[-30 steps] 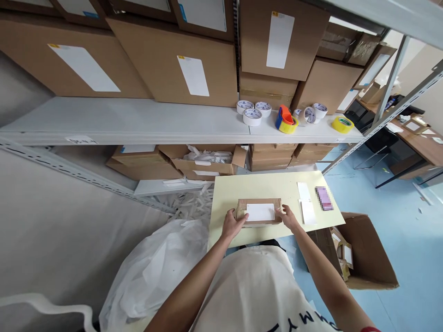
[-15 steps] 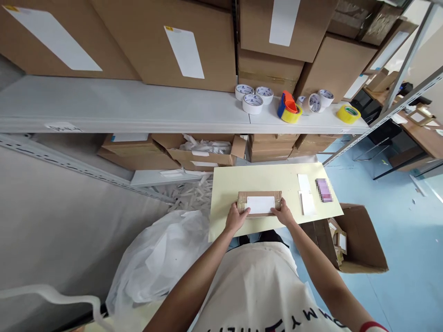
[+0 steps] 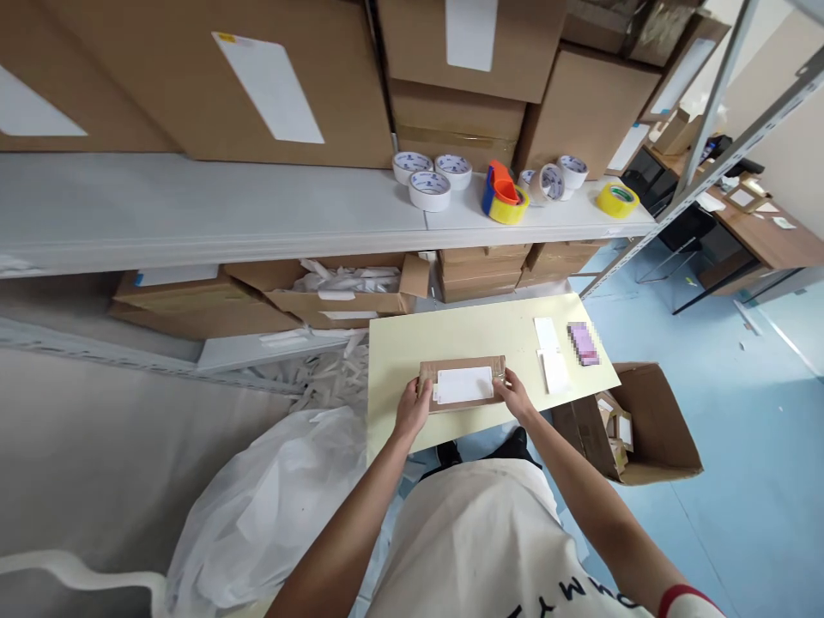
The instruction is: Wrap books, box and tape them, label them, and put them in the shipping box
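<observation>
A small cardboard box (image 3: pixel 462 364) with a white label (image 3: pixel 464 385) on its face is gripped between my two hands, over the pale yellow table (image 3: pixel 399 343). My left hand (image 3: pixel 412 407) clasps its left end, thumb on the front. At the right end, my right hand (image 3: pixel 513 394) holds it the same way, the thumb touching the label's edge. Whether the box rests on the table or is just above it, I cannot tell. To the right on the tabletop lie white paper slips (image 3: pixel 552 369) and a blurred purple item (image 3: pixel 583 343).
On the grey shelf (image 3: pixel 257 206) stand tape rolls (image 3: pixel 430 190), a tape dispenser (image 3: pixel 505 196) and large cartons (image 3: pixel 309 86). An open carton (image 3: pixel 663 429) holding small boxes is on the floor at right. A white plastic bag (image 3: pixel 276 506) bulges at left.
My view has swung to the right, so the scene sits further left. The box is still in both hands and appears tipped slightly, its label a little more face-on.
</observation>
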`<state>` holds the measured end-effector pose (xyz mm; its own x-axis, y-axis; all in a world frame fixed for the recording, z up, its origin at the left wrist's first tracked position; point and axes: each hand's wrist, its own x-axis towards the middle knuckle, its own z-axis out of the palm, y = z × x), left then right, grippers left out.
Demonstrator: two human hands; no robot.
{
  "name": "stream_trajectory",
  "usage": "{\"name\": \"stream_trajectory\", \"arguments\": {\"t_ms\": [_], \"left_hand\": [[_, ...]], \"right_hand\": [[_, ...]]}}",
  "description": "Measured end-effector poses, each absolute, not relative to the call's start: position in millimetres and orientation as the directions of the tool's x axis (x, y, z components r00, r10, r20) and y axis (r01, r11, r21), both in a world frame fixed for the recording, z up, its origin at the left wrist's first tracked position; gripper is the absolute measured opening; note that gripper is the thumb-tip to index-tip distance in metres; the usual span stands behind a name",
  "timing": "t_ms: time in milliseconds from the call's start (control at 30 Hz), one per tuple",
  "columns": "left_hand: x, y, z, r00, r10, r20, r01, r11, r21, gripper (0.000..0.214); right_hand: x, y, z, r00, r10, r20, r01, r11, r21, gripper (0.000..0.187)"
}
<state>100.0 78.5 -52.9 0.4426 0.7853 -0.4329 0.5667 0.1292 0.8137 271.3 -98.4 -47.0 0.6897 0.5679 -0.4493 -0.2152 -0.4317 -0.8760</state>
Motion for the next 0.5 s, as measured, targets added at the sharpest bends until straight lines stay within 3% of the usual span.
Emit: {"name": "stream_trajectory", "arguments": {"t_ms": [133, 233, 367, 500], "left_hand": [[126.8, 66.6, -33.5, 0.450, 0.823, -0.348, 0.506, 0.086, 0.858, 0.048], [164.9, 47.9, -16.8, 0.566, 0.757, -0.326, 0.441, 0.057, 0.896, 0.057], [234.8, -2.5, 0.3, 0.761, 0.536, -0.365, 0.443, -0.019, 0.896, 0.072], [304.2, -82.4, -0.2, 0.878, 0.225, -0.421, 0.449, -0.089, 0.889, 0.074]], "right_hand": [[284.7, -121.3, -25.4, 0.769, 0.502, -0.396, -0.248, -0.337, -0.908, 0.076], [299.6, -170.2, -13.8, 0.851, 0.394, -0.348, -0.260, -0.259, -0.930, 0.068], [318.3, -262.6, -7.9, 0.933, 0.238, -0.268, -0.227, -0.185, -0.956, 0.054], [327.6, -359.5, -19.5, 0.974, -0.024, -0.225, -0.225, -0.174, -0.959, 0.051]]}}
